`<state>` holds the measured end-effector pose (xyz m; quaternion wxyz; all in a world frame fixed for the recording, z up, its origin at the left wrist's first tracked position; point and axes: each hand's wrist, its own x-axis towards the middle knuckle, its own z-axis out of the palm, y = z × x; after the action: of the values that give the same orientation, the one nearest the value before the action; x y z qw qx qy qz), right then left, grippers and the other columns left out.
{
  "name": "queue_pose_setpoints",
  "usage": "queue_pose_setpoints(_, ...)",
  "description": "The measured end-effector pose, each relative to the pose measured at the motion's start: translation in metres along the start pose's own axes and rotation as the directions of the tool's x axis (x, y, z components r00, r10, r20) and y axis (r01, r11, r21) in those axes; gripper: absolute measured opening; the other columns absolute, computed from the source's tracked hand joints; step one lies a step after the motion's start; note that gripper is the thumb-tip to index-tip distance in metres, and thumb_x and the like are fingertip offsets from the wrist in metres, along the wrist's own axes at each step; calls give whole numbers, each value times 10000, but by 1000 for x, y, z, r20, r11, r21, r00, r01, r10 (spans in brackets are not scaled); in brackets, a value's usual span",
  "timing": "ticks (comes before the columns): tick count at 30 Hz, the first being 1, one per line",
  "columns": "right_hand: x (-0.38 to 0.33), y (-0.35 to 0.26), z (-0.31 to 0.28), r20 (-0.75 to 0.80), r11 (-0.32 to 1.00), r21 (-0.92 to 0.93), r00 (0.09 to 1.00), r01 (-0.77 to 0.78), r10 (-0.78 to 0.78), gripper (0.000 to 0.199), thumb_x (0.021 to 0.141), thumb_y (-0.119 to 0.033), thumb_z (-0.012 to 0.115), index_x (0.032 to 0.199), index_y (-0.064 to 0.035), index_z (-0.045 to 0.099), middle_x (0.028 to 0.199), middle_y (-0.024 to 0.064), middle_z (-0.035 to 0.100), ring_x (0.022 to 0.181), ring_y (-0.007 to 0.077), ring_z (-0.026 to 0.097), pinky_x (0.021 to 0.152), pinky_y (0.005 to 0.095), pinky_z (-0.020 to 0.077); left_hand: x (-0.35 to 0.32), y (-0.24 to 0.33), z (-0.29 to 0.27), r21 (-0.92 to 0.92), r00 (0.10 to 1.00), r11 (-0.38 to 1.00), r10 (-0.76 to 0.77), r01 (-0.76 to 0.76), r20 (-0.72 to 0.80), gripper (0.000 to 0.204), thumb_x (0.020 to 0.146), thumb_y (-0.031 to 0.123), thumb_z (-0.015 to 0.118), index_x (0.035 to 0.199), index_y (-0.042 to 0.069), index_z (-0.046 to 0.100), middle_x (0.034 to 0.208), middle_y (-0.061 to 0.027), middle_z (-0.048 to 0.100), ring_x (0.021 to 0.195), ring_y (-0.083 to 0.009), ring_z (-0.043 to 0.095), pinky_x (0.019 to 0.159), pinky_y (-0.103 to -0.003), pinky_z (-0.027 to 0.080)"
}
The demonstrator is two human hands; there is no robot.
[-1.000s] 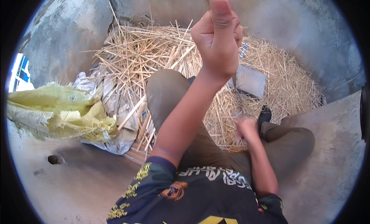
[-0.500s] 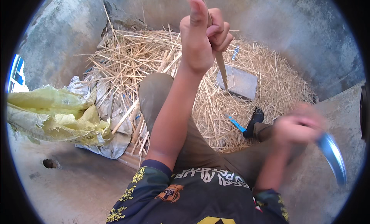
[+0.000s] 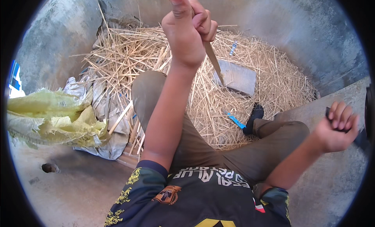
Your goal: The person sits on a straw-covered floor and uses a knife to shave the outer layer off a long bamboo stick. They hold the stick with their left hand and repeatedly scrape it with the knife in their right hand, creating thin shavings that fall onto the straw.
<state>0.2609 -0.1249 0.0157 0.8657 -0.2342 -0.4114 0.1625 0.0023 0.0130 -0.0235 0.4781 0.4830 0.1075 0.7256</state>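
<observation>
My left hand (image 3: 189, 29) is raised high at the top middle, fist shut on a thin pale bamboo strip (image 3: 214, 63) that slants down toward the straw. My right hand (image 3: 338, 127) is out at the right over the concrete ledge, fingers curled around a dark handle (image 3: 329, 113); whatever blade it has is hidden at the dark rim. Beneath my arms lies a heap of straw-coloured slivers (image 3: 129, 59). My bent legs in brown trousers (image 3: 195, 141) rest on it.
A flat grey block (image 3: 236, 76) and a small blue-handled tool (image 3: 234, 119) lie on the straw near my dark-shod foot (image 3: 254, 115). A crumpled yellow sack (image 3: 50, 117) and grey-white sacking (image 3: 103, 121) sit at the left, a small stone (image 3: 50, 167) on the concrete floor.
My right hand left my lap, swung out to the right carrying a curved blade, and now sits lower at the ledge. My left hand stayed raised, drifting slightly left with the strip.
</observation>
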Motion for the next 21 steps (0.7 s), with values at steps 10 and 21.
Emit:
queue_pose_setpoints(10, -71, 62, -19, -351, 552, -365, 660, -750, 665, 316, 916, -203, 585, 646, -176, 423, 523, -68, 332, 410, 43, 308, 347, 212, 245, -11, -7, 8, 76, 981, 989, 138, -129, -137, 675, 900, 741, 414, 625, 137, 290, 503, 51, 209, 418, -68, 169, 410, -259, 139)
queue_pose_setpoints(21, -206, 136, -96, -176, 472, -378, 562, -797, 808, 285, 926, -223, 534, 671, -136, 441, 546, -21, 409, 414, 119, 370, 426, 270, 320, -9, -17, 32, 182, 883, 957, 281, -227, -376, 616, 938, 645, 494, 631, 159, 273, 537, 57, 214, 425, -53, 199, 385, -246, 178)
